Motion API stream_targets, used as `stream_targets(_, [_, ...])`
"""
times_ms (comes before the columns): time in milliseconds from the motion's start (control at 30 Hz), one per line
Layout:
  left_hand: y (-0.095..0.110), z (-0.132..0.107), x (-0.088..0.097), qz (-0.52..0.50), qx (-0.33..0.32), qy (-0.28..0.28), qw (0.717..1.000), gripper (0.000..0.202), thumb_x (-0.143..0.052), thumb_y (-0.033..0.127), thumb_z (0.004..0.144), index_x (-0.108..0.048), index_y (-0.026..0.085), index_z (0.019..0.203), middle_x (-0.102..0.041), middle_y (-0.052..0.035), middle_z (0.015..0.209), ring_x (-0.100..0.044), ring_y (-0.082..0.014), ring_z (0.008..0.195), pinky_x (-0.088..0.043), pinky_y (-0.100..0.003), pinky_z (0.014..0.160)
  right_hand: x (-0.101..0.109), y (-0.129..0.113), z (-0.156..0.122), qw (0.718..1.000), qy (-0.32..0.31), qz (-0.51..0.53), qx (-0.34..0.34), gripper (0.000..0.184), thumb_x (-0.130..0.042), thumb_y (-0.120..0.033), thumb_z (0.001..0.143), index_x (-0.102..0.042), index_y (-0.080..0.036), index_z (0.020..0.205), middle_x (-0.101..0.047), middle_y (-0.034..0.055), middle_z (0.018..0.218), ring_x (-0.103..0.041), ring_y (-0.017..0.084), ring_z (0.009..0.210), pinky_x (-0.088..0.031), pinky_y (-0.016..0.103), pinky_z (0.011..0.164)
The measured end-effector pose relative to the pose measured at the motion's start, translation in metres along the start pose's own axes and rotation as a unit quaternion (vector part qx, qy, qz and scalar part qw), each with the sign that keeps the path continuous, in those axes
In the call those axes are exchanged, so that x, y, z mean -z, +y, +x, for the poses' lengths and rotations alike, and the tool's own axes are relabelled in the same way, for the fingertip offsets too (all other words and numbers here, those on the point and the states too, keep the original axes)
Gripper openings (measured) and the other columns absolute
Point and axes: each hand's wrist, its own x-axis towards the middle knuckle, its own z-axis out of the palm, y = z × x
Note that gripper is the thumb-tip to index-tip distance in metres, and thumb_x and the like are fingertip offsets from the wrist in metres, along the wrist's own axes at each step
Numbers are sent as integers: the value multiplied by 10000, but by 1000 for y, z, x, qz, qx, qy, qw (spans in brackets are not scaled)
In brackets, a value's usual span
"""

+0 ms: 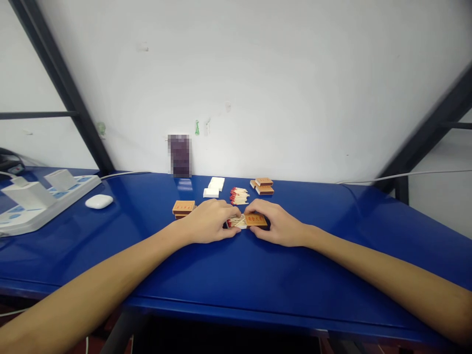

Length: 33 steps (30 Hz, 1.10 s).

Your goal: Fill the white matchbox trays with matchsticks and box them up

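L forearm (121,265) enters from 7 o'clock, R forearm (368,268) from 4 o'clock, both bare and stretched fwd. L hand (210,221) and R hand (278,227) meet mid-frame, palms down, fingers curled in pinch, tips nearly touching.

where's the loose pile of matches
Head view, centre: the match pile lies just beyond the held matchbox, between white trays to its left and stacked matchboxes to its right.

We are seeing a glossy, smooth blue table (236,275) reflecting light. We are looking at a matt cardboard matchbox (256,220), pale wooden matches (239,195) and a smooth white plastic case (99,201).
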Motion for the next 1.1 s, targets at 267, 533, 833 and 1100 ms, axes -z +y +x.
stream_targets(267, [0,-1,0,0,18,-1,1000,314,-557,428,908,-635,205,1116,-665,-44,859,-633,-210,798,-458,-294,687,0,1,0,1000,-16,-1,8,270,-574,-169,836,-586,-221,1101,-604,66,1047,-588,213,926,-509,369,818])
stream_targets(533, [0,0,-2,14,37,4,999,321,-568,446,894,-663,204,1083,-677,-50,819,-647,-223,761,-456,-301,659,0,-1,0,999,-27,-5,22,290,-550,-172,867,-611,-241,1142,-590,75,1112,-591,215,952,-525,383,834])
stream_targets(833, [0,0,-1,11,32,6,999,302,-573,445,894,-672,196,1034,-683,-46,793,-655,-221,745,-455,-296,636,2,-2,0,999,-29,-18,41,282,-518,-156,887,-658,-246,1115,-589,78,1111,-600,203,929,-546,354,790])
stream_targets(1100, [2,0,2,-11,27,1,1000,252,-575,396,902,-672,205,1034,-693,-36,847,-648,-213,781,-448,-293,665,2,-2,0,998,-32,-24,45,311,-512,-166,894,-643,-249,1164,-583,80,1120,-597,205,936,-537,363,806])
